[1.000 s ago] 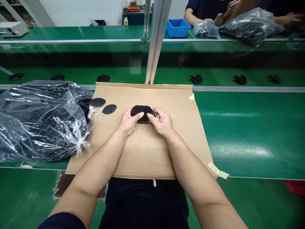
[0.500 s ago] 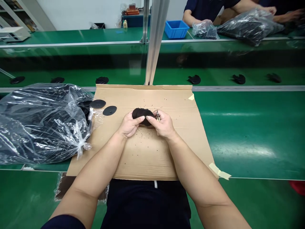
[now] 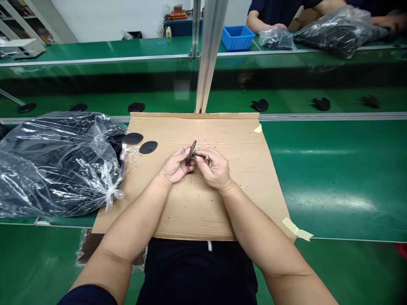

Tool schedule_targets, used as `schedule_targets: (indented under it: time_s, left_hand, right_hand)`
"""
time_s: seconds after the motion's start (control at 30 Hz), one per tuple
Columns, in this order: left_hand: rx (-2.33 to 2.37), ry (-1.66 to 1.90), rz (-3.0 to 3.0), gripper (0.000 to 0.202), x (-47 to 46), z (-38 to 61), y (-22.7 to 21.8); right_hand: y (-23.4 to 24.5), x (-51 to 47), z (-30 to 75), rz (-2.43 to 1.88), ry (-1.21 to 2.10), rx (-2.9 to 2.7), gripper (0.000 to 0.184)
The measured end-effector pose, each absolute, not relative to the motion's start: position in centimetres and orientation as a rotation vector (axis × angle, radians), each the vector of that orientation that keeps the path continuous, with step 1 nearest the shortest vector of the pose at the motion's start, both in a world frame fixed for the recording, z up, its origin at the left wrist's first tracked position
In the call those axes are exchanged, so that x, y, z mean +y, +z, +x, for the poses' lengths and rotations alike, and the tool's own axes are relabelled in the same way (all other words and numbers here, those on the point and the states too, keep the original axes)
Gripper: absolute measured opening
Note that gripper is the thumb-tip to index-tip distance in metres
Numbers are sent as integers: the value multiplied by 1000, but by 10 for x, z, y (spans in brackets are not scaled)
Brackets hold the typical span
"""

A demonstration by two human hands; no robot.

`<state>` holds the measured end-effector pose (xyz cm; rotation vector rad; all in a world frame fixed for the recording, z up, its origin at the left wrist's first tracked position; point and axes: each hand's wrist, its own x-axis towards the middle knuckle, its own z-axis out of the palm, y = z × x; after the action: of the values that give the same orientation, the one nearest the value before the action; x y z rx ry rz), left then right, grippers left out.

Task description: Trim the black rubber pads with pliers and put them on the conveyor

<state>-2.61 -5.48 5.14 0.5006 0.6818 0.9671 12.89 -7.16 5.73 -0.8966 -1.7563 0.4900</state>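
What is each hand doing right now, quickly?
Left hand: closed, holding a black disc on edge.
Right hand: closed, holding a small metal tool.

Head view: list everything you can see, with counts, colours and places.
held disc: 1, black, edge-on in the left hand
small metal piece: 1, silver, at the right fingers
flat discs: 2, black, on the cardboard
cardboard sheet: 1, tan, dark-specked, on the bench
green bench: 1, green, under the cardboard
plastic bag: 1, clear, tied, holding black pieces, at left
black pieces: 6, black, on the belt beyond
crate: 1, blue, far bench
co-worker: 1, dark shirt, far top right
left hand: 1, centre
right hand: 1, centre
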Motion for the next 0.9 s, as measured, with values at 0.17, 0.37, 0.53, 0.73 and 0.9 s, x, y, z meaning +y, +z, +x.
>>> schedule_targets:
  time_s: [0.17,0.37,0.53,0.73,0.9]
  left_hand:
    - [682,941,530,36,-58,-24,50]
    - [687,954,564,42,-61,-25,50]
    - [758,1094,542,39,-62,-21,53]
    - [1105,1420,589,39,-22,-25,55]
    - [1593,1582,1279,40,68,-46,77]
  right_hand:
    - [56,-70,130,-919,336,-1834,18]
    - [54,-70,130,-914,211,-1880,17]
    - [53,-67,128,-940,401,-1730,17]
    - [37,-53,139,-1136,383,-1246,22]
    - [37,-50,145,-1151,307,-1204,20]
